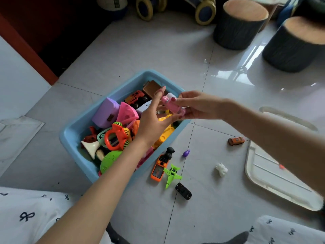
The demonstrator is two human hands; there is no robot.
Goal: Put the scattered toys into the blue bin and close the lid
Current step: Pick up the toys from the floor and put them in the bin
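The blue bin [73,127] stands on the floor, packed with several toys, among them a purple block [105,111] and an orange rattle [116,138]. Above its right end my right hand [198,105] pinches a small pink toy [171,105]. My left hand [154,118] hovers beside it with fingers straight, touching the pink toy. On the floor right of the bin lie an orange toy phone [159,169], a green plane [172,175], a black car [183,191], a purple piece [186,153], a white figure [221,169] and an orange car [236,140]. The whitish lid [267,175] lies at the right.
Two dark round stools [239,25] stand at the back right, with a wheeled toy [175,7] behind them. A red-brown cabinet edge [29,50] runs along the left. My knees in white patterned cloth [31,215] fill the bottom corners.
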